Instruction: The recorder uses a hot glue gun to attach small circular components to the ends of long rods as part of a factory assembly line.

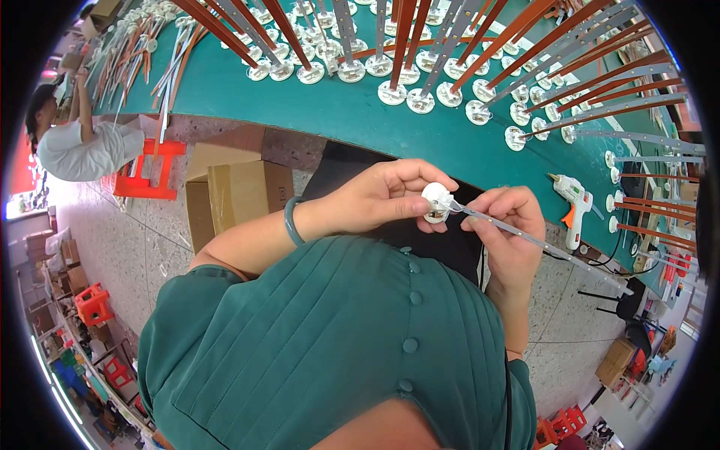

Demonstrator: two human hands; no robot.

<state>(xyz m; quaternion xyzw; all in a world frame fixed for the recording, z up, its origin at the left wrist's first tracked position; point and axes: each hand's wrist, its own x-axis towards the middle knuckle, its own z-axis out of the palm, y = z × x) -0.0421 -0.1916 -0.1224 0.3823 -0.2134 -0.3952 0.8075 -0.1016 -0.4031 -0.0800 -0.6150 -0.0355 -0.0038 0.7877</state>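
Observation:
Between thumb and fingers, my left hand (390, 196) grips a small round white base (435, 201) with a fitting on its face. Thin clear wires run from that base to a narrow grey LED strip (536, 241). My right hand (510, 225) pinches the strip close to the wired end, and its far end slants down to the right. Both hands are in front of my body, just off the near edge of the green table (300, 112). Some of the base is hidden by my left thumb and fingers.
Many round white bases (391, 92) with upright orange and grey strips stand on the table. A white and orange glue gun (574, 206) lies near the right edge. A cardboard box (236, 195) and red stool (154, 172) stand beyond my left arm. Another person (86, 146) works at far left.

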